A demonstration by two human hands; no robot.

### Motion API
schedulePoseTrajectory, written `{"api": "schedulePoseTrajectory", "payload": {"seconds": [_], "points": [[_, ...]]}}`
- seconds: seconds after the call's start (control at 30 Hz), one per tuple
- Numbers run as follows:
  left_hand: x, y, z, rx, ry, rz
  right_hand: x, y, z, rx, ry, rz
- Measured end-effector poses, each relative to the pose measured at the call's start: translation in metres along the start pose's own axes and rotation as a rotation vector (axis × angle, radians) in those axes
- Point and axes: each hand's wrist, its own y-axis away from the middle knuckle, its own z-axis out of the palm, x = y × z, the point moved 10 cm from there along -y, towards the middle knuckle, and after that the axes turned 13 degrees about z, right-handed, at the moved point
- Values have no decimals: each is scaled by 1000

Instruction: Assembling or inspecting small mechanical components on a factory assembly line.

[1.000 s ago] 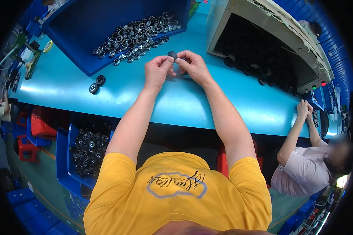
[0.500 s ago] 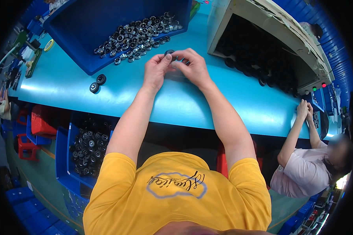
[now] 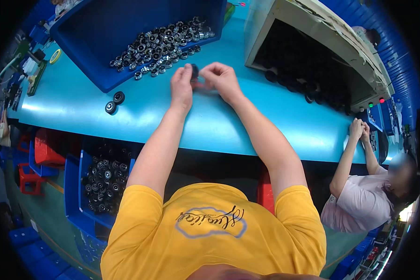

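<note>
A small black wheel (image 3: 194,70) is pinched between the thumb and fingers of my left hand (image 3: 181,87), above the blue-green tabletop. Just to its right, my right hand (image 3: 223,81) is bent into a pinch, apart from the wheel. Motion smears its lower fingers, and whatever they may hold is too small to make out. Two black wheels (image 3: 115,102) lie together on the table to the left. Beyond my hands, shiny chrome wheel hubs (image 3: 161,46) spill toward the lip of a tilted blue bin (image 3: 91,60).
A pale, open-fronted box (image 3: 261,35) full of black tyres (image 3: 308,70) stands at the right, with some tyres on the table. Below the table edge, a blue crate (image 3: 72,186) holds many wheels. Another person (image 3: 359,196) works at the right end.
My hands have parted slightly. The left keeps the black wheel, now turned more on edge, while the right has drawn away to its right. The view has shifted a little.
</note>
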Motion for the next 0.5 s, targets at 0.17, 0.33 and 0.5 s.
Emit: {"api": "schedulePoseTrajectory", "payload": {"seconds": [0.17,0.33,0.5], "points": [[7,-6,-17,195,202,67,-8,-61,-20,284,555,-162],[4,-9,-19,243,293,13,-33,-97,-4,511,938,-292],[3,-9,-17,204,269,-2,-18,-117,-3,490,1071,-69]]}}
